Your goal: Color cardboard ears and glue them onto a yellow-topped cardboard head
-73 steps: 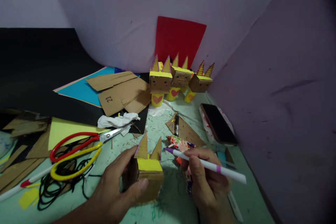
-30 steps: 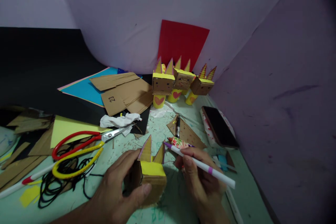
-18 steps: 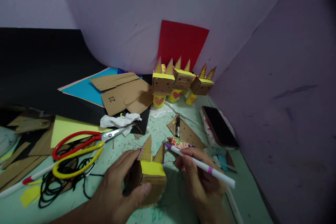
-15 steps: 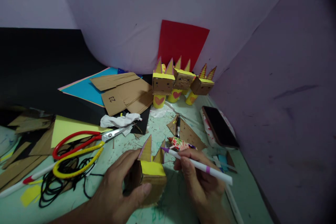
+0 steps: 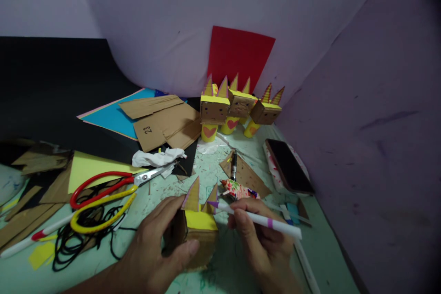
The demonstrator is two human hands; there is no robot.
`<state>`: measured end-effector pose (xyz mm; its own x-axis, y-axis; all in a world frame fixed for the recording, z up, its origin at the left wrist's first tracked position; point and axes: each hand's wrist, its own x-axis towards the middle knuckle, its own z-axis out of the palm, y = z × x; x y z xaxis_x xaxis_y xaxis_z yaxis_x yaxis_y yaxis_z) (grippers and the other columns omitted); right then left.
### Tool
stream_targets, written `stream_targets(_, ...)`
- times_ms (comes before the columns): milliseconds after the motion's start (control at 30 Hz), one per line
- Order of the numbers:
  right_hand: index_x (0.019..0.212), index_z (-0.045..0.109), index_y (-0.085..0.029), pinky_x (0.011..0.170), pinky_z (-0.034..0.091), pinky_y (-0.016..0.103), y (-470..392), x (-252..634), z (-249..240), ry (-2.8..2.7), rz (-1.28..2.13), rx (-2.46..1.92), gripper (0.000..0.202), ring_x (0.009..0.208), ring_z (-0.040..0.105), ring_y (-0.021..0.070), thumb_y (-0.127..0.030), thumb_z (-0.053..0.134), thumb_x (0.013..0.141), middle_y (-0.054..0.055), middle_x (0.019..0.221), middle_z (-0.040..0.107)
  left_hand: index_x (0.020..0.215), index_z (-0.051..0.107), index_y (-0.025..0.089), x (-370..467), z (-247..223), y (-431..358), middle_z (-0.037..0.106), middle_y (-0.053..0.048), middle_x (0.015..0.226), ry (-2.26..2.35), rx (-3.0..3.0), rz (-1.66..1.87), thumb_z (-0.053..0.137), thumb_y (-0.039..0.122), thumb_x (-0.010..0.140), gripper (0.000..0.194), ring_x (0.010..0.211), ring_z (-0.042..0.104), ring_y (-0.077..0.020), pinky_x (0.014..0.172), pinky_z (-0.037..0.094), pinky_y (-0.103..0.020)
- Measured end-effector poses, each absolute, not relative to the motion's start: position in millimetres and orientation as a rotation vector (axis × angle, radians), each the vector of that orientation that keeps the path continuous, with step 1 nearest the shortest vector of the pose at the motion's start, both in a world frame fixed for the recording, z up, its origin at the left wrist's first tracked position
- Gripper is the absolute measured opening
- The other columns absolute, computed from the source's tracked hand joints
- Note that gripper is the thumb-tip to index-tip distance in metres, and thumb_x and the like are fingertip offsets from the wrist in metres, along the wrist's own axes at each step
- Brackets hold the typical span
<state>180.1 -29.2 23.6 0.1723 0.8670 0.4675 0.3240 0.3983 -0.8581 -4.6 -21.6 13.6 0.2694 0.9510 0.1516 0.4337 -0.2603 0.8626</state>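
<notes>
My left hand point(image 5: 160, 243) is closed on a small cardboard box point(image 5: 203, 245) with a yellow top strip point(image 5: 200, 220), its thumb on the front face. Two pointed cardboard ears stand on the box, the left ear point(image 5: 193, 196) and the right ear point(image 5: 210, 198), both edged in purple. Between thumb and fingers, my right hand point(image 5: 258, 234) holds a white marker point(image 5: 258, 218) with a purple tip. That tip is at the right ear's outer edge.
Scissors point(image 5: 103, 200) and black cord point(image 5: 74, 243) lie left. Eared box figures point(image 5: 214, 112) stand at the back before a red sheet point(image 5: 239, 57). A phone point(image 5: 289, 165), a glue tube point(image 5: 237, 189), a black pen point(image 5: 234, 166) and cardboard pieces point(image 5: 172, 124) surround the hands.
The marker and my right hand have shifted slightly left and down, its tip now lower along the right ear's edge. My left hand and the box look unmoved.
</notes>
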Motion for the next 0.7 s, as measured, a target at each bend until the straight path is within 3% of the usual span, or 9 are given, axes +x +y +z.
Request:
stream_targets(100,0.072,0.064,-0.021,0.045,0.037,0.020,-29.2,179.5,23.8,-1.390,0.547,-1.179,0.015,0.047,0.052,0.0096,-0.022,0.054,0.084,-0.003,0.055,0.057,0.113,0.056,0.021,-4.5,13.9,-21.5,0.065,-0.008,0.109,1.278,1.844,0.938,0.058,0.037,0.074,0.042,0.098,0.060,-0.0251,0.086,0.050,-0.035)
stream_targets(333,0.086,0.065,-0.024,0.048,0.042,0.022,-25.6,184.7,20.8,-1.383,0.512,-1.136,0.015,0.052,0.056,0.0112,-0.015,0.052,0.085,-0.002,0.064,0.061,0.114,0.055,0.020,-3.9,12.3,-22.1,0.063,-0.009,0.112,1.276,1.833,0.949,0.057,0.037,0.074,0.043,0.101,0.059,-0.0262,0.086,0.050,-0.036)
stream_targets(700,0.072,0.066,-0.020,0.040,0.037,0.019,-32.0,176.9,26.5,-1.421,0.538,-1.189,0.013,0.043,0.051,0.0090,-0.020,0.057,0.081,-0.003,0.052,0.058,0.112,0.056,0.023,-4.5,12.1,-22.0,0.065,-0.007,0.110,1.306,1.922,0.959,0.057,0.034,0.073,0.040,0.101,0.059,-0.0253,0.082,0.051,-0.033)
